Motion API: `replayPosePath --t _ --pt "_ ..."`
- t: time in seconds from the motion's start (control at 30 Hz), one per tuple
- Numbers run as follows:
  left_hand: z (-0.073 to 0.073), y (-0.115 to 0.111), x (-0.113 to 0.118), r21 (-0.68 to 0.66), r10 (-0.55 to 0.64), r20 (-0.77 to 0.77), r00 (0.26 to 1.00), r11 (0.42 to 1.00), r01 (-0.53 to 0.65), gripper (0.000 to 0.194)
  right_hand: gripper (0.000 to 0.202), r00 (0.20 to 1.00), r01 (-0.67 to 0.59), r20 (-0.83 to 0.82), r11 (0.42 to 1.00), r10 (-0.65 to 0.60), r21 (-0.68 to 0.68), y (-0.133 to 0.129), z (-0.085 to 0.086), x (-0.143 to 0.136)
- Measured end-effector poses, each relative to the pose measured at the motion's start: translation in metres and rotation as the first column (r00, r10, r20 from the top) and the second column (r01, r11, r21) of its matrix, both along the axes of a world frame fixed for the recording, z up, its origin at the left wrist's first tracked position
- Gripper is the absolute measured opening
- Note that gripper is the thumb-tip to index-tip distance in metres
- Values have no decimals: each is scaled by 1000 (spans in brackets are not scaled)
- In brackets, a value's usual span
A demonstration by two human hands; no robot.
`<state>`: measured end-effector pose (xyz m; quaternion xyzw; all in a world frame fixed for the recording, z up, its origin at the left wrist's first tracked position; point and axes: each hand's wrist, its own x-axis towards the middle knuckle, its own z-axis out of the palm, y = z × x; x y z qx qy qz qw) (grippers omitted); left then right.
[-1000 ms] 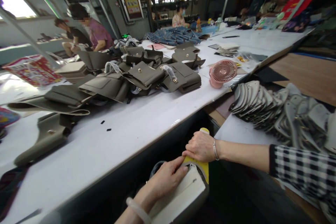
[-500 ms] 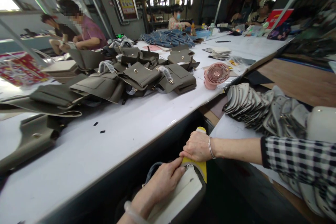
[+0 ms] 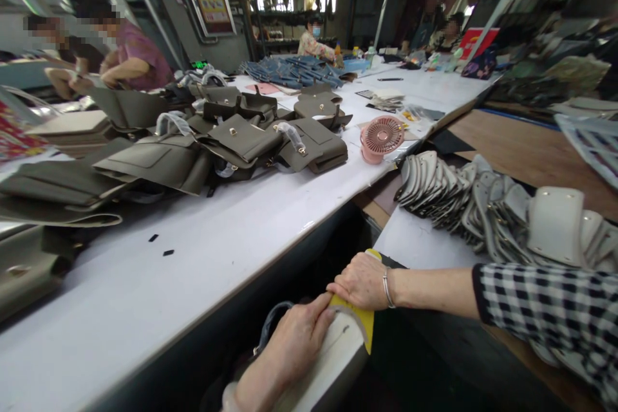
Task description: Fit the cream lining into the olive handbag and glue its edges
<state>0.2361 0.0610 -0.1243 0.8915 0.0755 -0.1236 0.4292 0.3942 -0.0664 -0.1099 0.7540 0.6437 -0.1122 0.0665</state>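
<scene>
Both hands low at the near edge of the long white table (image 3: 232,251), down in the dark gap below it. Right hand (image 3: 360,280), bracelet on the wrist and checked sleeve (image 3: 541,309) behind, fingers curled and clamped on the top of a yellow tool (image 3: 363,320), thumb side pressing down where the yellow meets the bag. Left hand (image 3: 295,341) lies on the cream-grey bag piece (image 3: 333,354), fingers bent, tips pinching its upper edge right against the yellow tool; the two hands nearly touch. Bag piece sits below table level, tilted, pale face up, a dark strap loop (image 3: 270,328) showing just left of the left hand. On the table, well beyond the hands: heap of olive-grey handbags (image 3: 241,141), a pink desk fan (image 3: 381,138) beside them, two small black scraps (image 3: 161,244) on the bare white top. To the right, on a lower white surface, a fanned row of grey leather flaps (image 3: 463,196), a paler flap with studs (image 3: 555,225) near the sleeve. Far end: blue pieces piled (image 3: 294,71), other people seated at work, too blurred for detail
</scene>
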Motion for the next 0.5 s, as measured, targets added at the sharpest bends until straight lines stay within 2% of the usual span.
replayPosePath --t 0.13,0.3,0.43,0.5 --pt "1 -3 -3 -28 11 10 1000 1000 -11 35 59 994 108 -11 994 -108 9 -9 0 -14" --pt "6 1 -5 -296 40 -24 999 954 -45 43 61 970 235 -71 971 -232 41 -22 -2 -32" --pt "3 8 1 -426 81 -100 992 897 -116 49 61 917 349 -226 936 -330 52 -36 -6 -35" --pt "-1 10 4 -472 113 -136 984 866 -165 46 62 843 435 -366 900 -394 35 -44 -9 -30"
